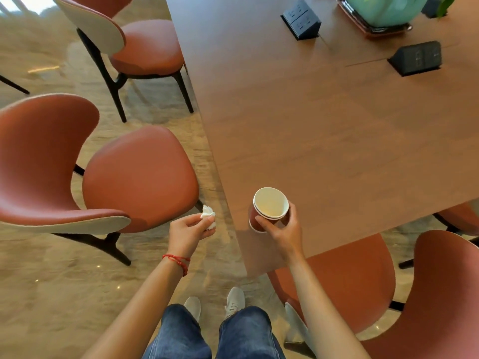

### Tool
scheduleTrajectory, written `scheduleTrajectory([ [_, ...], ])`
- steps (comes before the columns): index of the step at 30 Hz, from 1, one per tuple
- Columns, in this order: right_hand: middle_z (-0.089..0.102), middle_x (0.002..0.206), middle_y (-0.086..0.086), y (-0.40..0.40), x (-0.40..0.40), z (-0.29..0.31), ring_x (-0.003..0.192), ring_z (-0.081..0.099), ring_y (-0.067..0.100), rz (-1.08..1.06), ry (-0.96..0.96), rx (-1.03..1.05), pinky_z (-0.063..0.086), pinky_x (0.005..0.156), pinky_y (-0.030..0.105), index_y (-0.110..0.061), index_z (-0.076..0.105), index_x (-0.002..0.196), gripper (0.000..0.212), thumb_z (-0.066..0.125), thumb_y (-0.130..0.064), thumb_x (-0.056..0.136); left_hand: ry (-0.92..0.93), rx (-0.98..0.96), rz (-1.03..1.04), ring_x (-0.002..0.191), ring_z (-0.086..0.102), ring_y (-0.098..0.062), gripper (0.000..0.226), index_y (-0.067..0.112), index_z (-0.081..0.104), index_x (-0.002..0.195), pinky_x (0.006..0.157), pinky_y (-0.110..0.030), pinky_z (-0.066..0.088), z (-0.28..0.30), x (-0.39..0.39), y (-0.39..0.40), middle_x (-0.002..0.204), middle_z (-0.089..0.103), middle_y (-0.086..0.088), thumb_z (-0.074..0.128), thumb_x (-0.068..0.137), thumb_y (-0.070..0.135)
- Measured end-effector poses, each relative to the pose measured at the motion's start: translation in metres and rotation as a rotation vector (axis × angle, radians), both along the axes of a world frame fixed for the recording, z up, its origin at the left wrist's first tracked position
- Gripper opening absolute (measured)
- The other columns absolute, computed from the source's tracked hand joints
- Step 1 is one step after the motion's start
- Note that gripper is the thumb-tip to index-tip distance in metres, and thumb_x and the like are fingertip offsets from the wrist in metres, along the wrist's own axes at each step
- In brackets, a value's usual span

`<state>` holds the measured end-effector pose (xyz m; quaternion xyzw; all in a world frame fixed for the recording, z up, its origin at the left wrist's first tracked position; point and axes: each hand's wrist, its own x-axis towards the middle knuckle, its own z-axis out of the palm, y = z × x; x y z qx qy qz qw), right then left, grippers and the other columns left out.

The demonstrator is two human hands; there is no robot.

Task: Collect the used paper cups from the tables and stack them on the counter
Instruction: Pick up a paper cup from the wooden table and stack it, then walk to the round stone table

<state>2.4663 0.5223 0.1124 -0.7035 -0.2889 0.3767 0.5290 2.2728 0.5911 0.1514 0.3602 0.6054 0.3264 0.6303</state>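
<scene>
Above the table's (324,151) near corner, the right hand (283,233) circles nested paper cups (268,209), light and easily crushed, best held mid-wall; the left hand (188,229) pinches a crumpled napkin (208,216).

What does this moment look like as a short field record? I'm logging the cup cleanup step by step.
setting: wooden table with red chairs around it
right hand: grips nested paper cups, two rims showing, open ends up, over the table's near corner
left hand: pinches a crumpled white tissue, held over the floor
table items: two black socket boxes, a green pot on a tray
loose cups on table: none in view
counter: not in view
</scene>
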Motion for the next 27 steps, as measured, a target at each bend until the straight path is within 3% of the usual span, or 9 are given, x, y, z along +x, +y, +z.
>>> scheduleTrajectory([
  [5,0.062,0.107,-0.012,0.022,-0.052,0.013,0.093,0.06,-0.01,0.185,0.063,0.047,0.048,0.071,0.008,-0.028,0.051,0.111,0.058,0.081,-0.002,0.068,-0.025,0.024,0.138,0.074,0.066,-0.014,0.007,0.01,0.071,0.077,0.059,-0.016,0.054,0.009,-0.051,-0.002,0.078,0.069,-0.006,0.068,0.08,0.005],
  [9,0.062,0.109,-0.012,0.043,-0.113,0.019,0.095,0.059,-0.009,0.341,0.044,0.05,0.048,0.076,0.01,-0.029,0.051,0.113,0.06,0.082,-0.004,0.068,-0.04,0.03,0.304,0.076,0.065,-0.018,0.007,0.008,0.071,0.082,0.06,-0.018,0.056,0.013,-0.109,-0.007,0.079,0.068,-0.009,0.069,0.079,0.002],
  [13,0.061,0.115,-0.01,0.059,-0.184,0.023,0.103,0.058,0.0,0.483,0.055,0.045,0.049,0.08,0.013,-0.027,0.051,0.117,0.067,0.086,-0.02,0.061,-0.059,0.046,0.428,0.077,0.066,-0.018,0.007,0.009,0.071,0.084,0.068,-0.023,0.058,0.014,-0.18,-0.014,0.082,0.069,-0.009,0.07,0.078,0.004],
  [16,0.06,0.117,-0.011,0.067,-0.246,0.023,0.107,0.057,0.004,0.58,0.055,0.039,0.048,0.085,0.019,-0.027,0.049,0.121,0.072,0.084,-0.031,0.058,-0.078,0.048,0.53,0.08,0.066,-0.02,0.016,0.002,0.069,0.094,0.064,-0.02,0.057,0.016,-0.24,-0.02,0.086,0.069,-0.012,0.07,0.078,0.005],
  [19,0.06,0.114,-0.016,0.075,-0.315,0.024,0.104,0.056,-0.004,0.683,0.023,0.037,0.047,0.08,0.011,-0.037,0.049,0.117,0.07,0.083,-0.042,0.055,-0.101,0.049,0.625,0.076,0.066,-0.019,0.013,0.001,0.069,0.091,0.059,-0.017,0.055,0.019,-0.305,-0.028,0.082,0.069,-0.011,0.069,0.078,0.003],
  [24,0.063,0.104,-0.021,0.088,-0.422,0.025,0.098,0.057,-0.013,0.829,0.008,0.066,0.046,0.078,0.006,-0.037,0.051,0.109,0.061,0.087,-0.018,0.063,-0.094,0.06,0.773,0.07,0.068,-0.014,0.014,0.002,0.068,0.091,0.06,-0.017,0.056,0.017,-0.405,-0.039,0.078,0.07,-0.01,0.071,0.077,0.004],
  [27,0.062,0.109,-0.019,0.093,-0.471,0.026,0.1,0.057,-0.01,0.938,-0.007,0.06,0.047,0.081,0.009,-0.035,0.05,0.114,0.062,0.086,-0.021,0.065,-0.094,0.075,0.861,0.063,0.067,-0.009,0.009,0.002,0.069,0.086,0.057,-0.015,0.053,0.014,-0.45,-0.046,0.071,0.069,-0.008,0.07,0.077,0.003],
])
